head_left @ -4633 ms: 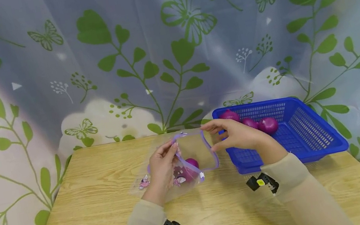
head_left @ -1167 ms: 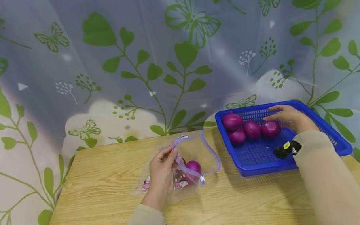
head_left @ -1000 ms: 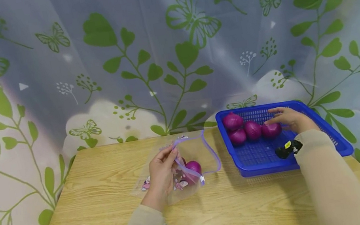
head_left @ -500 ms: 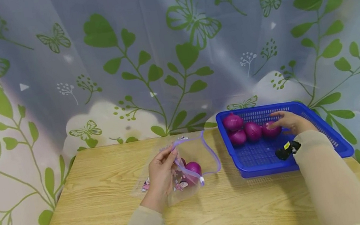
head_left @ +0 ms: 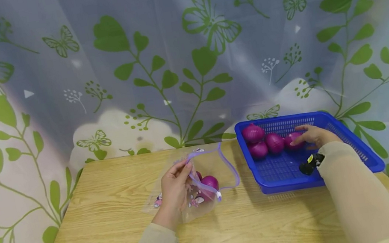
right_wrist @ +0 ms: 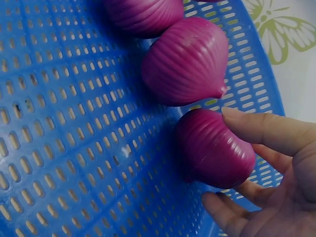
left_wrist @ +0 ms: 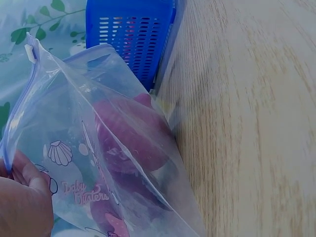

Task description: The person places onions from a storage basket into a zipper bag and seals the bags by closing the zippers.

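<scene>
With right hand (head_left: 317, 135) curled round the rightmost onion (right_wrist: 215, 150), near the far wall (head_left: 306, 122) of the blue basket (head_left: 278, 166), roomy towards its near rim (head_left: 288, 185); with left hand (head_left: 173, 186), pinching the clear bag (left_wrist: 74, 123) by its lip.

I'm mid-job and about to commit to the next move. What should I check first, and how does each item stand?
1. Clear plastic zip bag held: ok, left hand pinches its purple edge.
2. Bag mouth open: ok, gaping towards the rectangular blue plastic basket.
3. Right hand positioned: ok, thumb and fingers flank the nearest round, ridged purple onion.
4. Right grip firm: cannot tell, the far side is hidden.
5. Onion out of the basket: not ok, it sits inside.
6. Bag's exact onion count: cannot tell, the left hand blocks part.
</scene>
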A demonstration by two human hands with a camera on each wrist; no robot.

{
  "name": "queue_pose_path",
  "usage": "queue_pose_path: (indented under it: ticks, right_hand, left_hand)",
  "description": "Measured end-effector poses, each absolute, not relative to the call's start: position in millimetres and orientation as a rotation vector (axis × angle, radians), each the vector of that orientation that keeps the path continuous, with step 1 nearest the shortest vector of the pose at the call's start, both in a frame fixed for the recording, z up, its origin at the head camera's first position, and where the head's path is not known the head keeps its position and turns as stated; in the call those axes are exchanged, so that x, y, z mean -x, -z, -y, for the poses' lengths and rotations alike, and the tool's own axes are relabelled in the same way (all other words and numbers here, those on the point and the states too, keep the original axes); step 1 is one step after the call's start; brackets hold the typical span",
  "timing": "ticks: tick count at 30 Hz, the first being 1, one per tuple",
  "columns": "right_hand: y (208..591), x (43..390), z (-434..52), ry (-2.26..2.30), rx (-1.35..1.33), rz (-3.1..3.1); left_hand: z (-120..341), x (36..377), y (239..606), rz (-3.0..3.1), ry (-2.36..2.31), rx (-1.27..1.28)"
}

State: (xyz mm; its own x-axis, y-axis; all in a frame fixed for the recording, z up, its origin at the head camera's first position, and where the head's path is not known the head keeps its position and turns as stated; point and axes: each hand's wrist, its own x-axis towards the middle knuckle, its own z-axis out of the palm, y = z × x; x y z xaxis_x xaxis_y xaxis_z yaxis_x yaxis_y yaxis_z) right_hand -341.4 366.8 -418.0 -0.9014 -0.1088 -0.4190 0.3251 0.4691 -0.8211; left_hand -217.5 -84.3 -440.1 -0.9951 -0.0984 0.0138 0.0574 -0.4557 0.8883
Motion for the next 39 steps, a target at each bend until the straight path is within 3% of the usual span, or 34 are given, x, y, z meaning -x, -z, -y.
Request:
queue_pose_path:
  ticks: [39]
  right_hand:
    - [422,340,-365,1.424,-0.076,-2.346]
  left_hand:
    - [87,217,439,1.593,2.589,-0.063]
